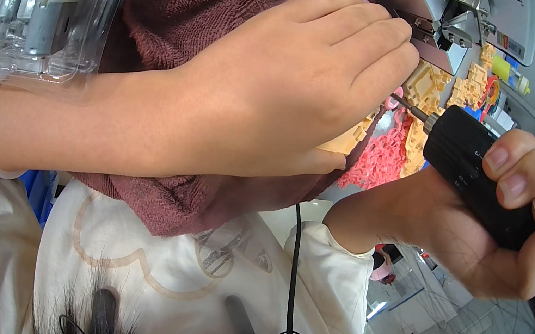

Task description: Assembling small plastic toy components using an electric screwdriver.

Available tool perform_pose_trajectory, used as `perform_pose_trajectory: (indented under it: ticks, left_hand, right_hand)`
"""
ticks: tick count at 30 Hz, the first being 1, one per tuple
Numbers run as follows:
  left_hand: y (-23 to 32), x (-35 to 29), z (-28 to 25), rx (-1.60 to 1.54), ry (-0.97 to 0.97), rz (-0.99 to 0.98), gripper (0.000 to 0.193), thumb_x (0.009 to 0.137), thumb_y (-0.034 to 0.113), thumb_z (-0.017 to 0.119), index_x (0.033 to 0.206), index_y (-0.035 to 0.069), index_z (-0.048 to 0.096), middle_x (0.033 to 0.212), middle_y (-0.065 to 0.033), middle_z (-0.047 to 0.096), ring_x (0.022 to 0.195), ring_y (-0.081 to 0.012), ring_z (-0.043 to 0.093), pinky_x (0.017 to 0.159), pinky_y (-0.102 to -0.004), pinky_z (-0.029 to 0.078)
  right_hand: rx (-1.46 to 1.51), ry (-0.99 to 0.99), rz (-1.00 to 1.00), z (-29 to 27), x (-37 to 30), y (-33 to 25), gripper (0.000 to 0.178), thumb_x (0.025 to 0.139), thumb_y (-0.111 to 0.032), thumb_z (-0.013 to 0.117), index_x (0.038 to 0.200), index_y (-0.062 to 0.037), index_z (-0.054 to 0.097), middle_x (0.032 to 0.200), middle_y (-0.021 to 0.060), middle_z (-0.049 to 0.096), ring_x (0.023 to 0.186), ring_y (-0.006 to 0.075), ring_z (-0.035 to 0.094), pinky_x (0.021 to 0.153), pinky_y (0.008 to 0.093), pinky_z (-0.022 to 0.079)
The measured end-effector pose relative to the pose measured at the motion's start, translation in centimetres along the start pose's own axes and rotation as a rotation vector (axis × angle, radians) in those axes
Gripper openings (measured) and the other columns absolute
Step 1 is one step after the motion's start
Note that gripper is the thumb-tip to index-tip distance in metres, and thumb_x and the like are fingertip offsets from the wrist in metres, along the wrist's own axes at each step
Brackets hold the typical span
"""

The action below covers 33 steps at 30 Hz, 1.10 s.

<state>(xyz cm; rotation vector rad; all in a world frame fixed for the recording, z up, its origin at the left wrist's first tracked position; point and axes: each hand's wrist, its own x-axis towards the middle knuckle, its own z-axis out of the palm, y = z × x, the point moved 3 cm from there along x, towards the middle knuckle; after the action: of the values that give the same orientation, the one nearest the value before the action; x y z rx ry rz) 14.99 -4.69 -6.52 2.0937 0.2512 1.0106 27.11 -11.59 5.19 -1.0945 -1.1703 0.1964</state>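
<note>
My left hand (329,81) lies over a dark brown towel (182,2), its back turned up and its fingers curled down. Under the palm, beside the thumb, a pale yellow plastic part (350,138) shows in the grip; most of it is hidden by the hand. My right hand (501,222) is wrapped round a black electric screwdriver (476,161). Its thin bit points left, and the tip sits close to my left fingers beside a small pink ring (393,98). Whether the tip touches anything I cannot tell.
A clear plastic tray (91,29) of grey motors stands at the left. Behind my fingers is a metal device (449,27). Pink plastic pieces (384,155) and more yellow parts (471,85) lie beyond the towel. A black cable (294,279) hangs before my shirt.
</note>
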Motion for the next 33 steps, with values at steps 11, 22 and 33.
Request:
perform_pose_trajectory:
  ticks: [11,22,33]
  left_hand:
    - [-0.1,-0.1,-0.5,-0.001,-0.026,0.025,0.068,0.066,0.023,0.079,0.124,-0.001,0.053,0.126,-0.0184,0.056,0.119,-0.0352,0.055,0.102,-0.045,0.044]
    - [-0.1,0.3,-0.1,0.092,-0.027,0.097,0.068,0.066,0.024,0.078,0.123,-0.003,0.052,0.124,-0.0192,0.056,0.118,-0.0355,0.054,0.102,-0.0453,0.043]
    - [-0.6,-0.3,-0.5,0.3,0.005,0.191,0.059,0.072,0.024,0.072,0.118,-0.007,0.054,0.116,-0.0206,0.058,0.112,-0.0345,0.056,0.099,-0.0432,0.043]
  right_hand:
    - [-0.103,-0.139,0.013,-0.6,0.8,0.0,0.019,0.083,-0.024,0.053,0.076,-0.0075,0.046,0.081,0.0053,0.049,0.061,0.0171,0.048,0.056,0.0346,0.04]
    - [0.01,-0.054,0.036,0.3,1.3,1.6,0.013,0.077,-0.019,0.056,0.079,-0.0069,0.055,0.077,0.0061,0.052,0.062,0.0173,0.053,0.059,0.0331,0.042]
    - [0.082,-0.085,0.085,-5.2,3.8,3.8,0.013,0.078,-0.02,0.059,0.079,-0.0074,0.055,0.077,0.0052,0.053,0.062,0.0165,0.053,0.06,0.0326,0.042]
